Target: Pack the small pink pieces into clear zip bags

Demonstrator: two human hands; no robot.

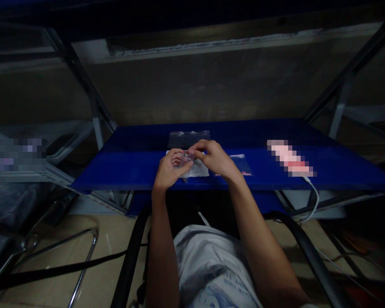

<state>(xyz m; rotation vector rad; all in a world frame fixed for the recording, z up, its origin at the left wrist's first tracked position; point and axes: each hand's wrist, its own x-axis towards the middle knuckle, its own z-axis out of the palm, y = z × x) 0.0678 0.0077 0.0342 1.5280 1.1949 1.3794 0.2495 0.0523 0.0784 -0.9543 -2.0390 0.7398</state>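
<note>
My left hand [173, 169] is closed on a small clear plastic bag [186, 158], thumb on the near side. The fingertips of my right hand [211, 156] pinch the same bag at its upper right edge. What lies inside the bag is too small to make out. Under my hands rests a white sheet [199, 169], perhaps paper or cloth. Just beyond lies a larger clear zip bag [188, 139], flat on the blue table. To the right of my right wrist, another clear zip bag [241, 163] holds several small reddish pieces along its lower edge.
The blue table [141, 149] has metal frame legs at both sides. A blurred-out pinkish object [288, 158] lies on the right, with a white cable [316, 194] hanging over the front edge. Black chair arms [131, 256] flank my body. A grey shelf stands at the left.
</note>
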